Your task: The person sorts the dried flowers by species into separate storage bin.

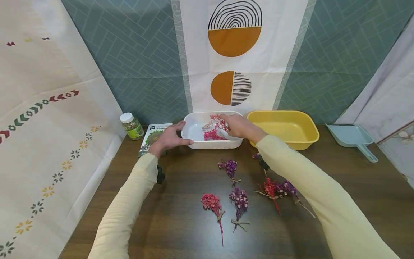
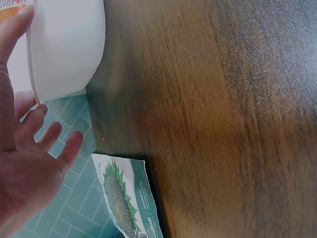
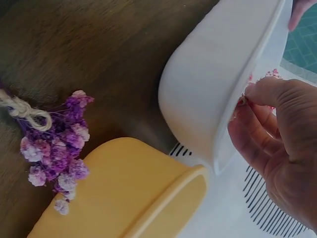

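In the head view, a white basin (image 1: 215, 144) holds red dried flowers (image 1: 213, 135). My left hand (image 1: 169, 137) spans the basin's left front corner, thumb and a fingertip touching its rim and the other fingers loosely extended. Over the basin's right side, my right hand (image 1: 239, 126) pinches a small tied part of a red sprig between thumb and fingers; the right wrist view shows this pinch, with the hand (image 3: 292, 134) partly hiding the sprig. Several red and purple bunches, such as a red one (image 1: 211, 202) and a purple one (image 1: 239, 201), lie on the table.
A yellow basin (image 1: 299, 145) stands right of the white one, partly behind my right forearm. Further right lies a light blue dustpan (image 1: 350, 136). At the left are a white-capped jar (image 1: 133, 128) and a seed packet (image 1: 152, 136). Patterned cloth hangs behind.
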`<state>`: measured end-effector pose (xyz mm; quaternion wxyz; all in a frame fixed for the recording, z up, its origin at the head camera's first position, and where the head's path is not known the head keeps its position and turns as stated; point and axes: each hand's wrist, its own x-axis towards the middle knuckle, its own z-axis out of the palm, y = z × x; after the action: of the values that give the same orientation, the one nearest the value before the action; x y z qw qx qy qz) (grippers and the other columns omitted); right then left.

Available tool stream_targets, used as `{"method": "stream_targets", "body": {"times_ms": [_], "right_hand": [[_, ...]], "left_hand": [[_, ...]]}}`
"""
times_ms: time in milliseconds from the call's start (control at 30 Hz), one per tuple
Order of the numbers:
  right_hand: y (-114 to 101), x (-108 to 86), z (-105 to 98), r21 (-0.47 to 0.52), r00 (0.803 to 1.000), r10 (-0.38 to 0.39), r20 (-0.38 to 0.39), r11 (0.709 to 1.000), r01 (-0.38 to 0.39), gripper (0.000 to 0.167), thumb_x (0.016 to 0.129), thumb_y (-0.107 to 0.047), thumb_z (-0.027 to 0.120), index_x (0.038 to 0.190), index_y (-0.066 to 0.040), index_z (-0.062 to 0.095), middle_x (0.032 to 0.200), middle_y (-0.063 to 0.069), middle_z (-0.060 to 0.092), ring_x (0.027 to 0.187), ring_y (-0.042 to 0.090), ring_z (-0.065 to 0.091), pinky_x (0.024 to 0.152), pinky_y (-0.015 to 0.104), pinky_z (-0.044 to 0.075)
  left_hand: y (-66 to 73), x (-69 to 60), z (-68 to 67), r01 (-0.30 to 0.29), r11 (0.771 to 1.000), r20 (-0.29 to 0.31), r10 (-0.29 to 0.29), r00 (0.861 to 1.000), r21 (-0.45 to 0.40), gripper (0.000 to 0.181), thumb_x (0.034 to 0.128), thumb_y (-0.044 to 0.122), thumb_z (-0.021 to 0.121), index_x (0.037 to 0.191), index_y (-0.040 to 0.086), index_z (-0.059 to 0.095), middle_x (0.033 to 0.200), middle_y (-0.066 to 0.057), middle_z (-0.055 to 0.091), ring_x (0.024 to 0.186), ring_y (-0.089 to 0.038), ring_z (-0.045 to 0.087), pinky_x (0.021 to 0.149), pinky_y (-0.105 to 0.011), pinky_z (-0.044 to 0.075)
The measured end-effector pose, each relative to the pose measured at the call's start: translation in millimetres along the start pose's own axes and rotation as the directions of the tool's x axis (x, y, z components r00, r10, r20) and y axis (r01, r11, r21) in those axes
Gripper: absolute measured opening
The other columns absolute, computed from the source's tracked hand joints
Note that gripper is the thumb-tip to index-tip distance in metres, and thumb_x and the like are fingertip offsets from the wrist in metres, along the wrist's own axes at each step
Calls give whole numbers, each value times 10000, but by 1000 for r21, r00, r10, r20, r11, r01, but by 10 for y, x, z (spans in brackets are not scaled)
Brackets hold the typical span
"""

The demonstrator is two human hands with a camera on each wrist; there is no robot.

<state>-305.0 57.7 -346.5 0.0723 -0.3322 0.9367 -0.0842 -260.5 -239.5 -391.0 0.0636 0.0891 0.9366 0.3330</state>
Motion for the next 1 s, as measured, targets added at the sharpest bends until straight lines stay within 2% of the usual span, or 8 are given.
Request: {"method": "stream_targets", "body": {"times_ms": [133,267,367,500,733,1000], "right_hand": [[29,-2,38,-46,1000,-5,-3,999,5,723,915,-65,697,1544,-59,341,1115,154,656,998,291,613,932,415,501],[37,-16,49,-24,1000,26,6,999,-26,722,921,-51,685,1553,-87,338,1306,198,595,1131,320,588,982,450,481],[62,-56,35,50,999,32,-10,998,-31,735,908,-33,697,1552,-86,346,1226,199,621,1016,300,605,896,421,523],[121,-175,1,147,998,-15,-63,989,24,699,897,-5,683,1524,-38,376,1029,171,646,855,273,601,775,391,542],[154,-498,-96,235,987,-89,-134,965,119,567,906,-2,673,1440,7,481,962,147,658,883,295,670,774,419,563],[203,-1006,-197,281,977,-57,-205,953,115,369,886,-38,715,1242,16,636,881,69,682,783,235,683,711,402,558]], "left_hand": [[0,7,1,0,1000,0,0,1000,5,1055,771,462,837,1575,74,275,1633,-100,222,1481,-331,216,1127,-557,279],[4,6,-4,-4,1000,3,4,1000,6,1040,783,449,834,1572,62,277,1632,-101,223,1483,-319,213,1133,-541,275],[6,9,-2,0,1000,7,0,1000,4,1039,786,450,830,1573,62,273,1633,-99,219,1486,-315,207,1139,-538,265],[10,7,0,4,1000,12,-5,1000,3,1041,788,453,829,1576,71,267,1635,-94,213,1487,-317,201,1140,-544,257],[11,12,-1,9,1000,8,-9,1000,8,1042,787,455,827,1576,69,267,1634,-101,215,1485,-329,202,1135,-544,269],[11,14,4,28,1000,9,-27,1000,-4,1061,773,461,837,1579,78,264,1636,-98,212,1481,-341,211,1119,-556,294]]}}
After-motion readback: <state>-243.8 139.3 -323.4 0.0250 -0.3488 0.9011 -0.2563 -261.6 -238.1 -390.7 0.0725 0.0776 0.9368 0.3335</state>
